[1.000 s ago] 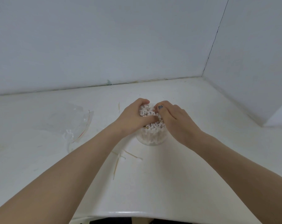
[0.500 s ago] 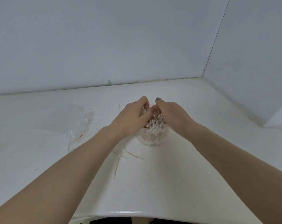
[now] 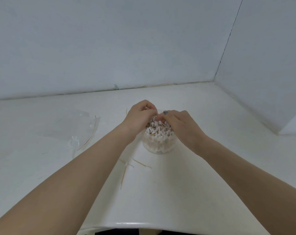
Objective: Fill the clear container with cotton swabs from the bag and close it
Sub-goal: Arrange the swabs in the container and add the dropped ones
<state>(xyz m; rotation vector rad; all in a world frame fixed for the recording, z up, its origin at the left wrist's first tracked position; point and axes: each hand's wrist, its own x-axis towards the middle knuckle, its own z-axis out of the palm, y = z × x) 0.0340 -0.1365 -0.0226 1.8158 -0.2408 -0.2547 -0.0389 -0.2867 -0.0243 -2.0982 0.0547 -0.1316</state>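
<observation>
**Both hands at the mouth of the swab-filled container**

A round clear plastic container [image 3: 159, 143] stood upright on the white worktop [image 3: 186, 192], about midway between its left and right edges and nearer the back wall than the front edge. It was packed with white-tipped cotton swabs on pale wooden sticks [image 3: 158, 129], their tips heaped up to and a little above the rim. No lid sat on it.

The left hand [image 3: 139, 116] hovered over the far left part of the opening, its fingers curled downward into the heap; they seemed to pinch at some swabs, though what exactly they held was hidden behind the knuckles. The right hand [image 3: 181, 124] came in over the right rim, fingers likewise curled, the thumb with its dark-painted nail pointing toward the left hand. The fingertips of the two hands nearly met above the swabs; whether the right hand actually held any could not be told.

A crumpled clear plastic bag with a thin red strip along its opening [image 3: 76, 131] lay flat toward the left side of the worktop, well apart from the container. A few loose swabs [image 3: 127, 168] lay scattered just in front of the container, towards the front edge.
</observation>
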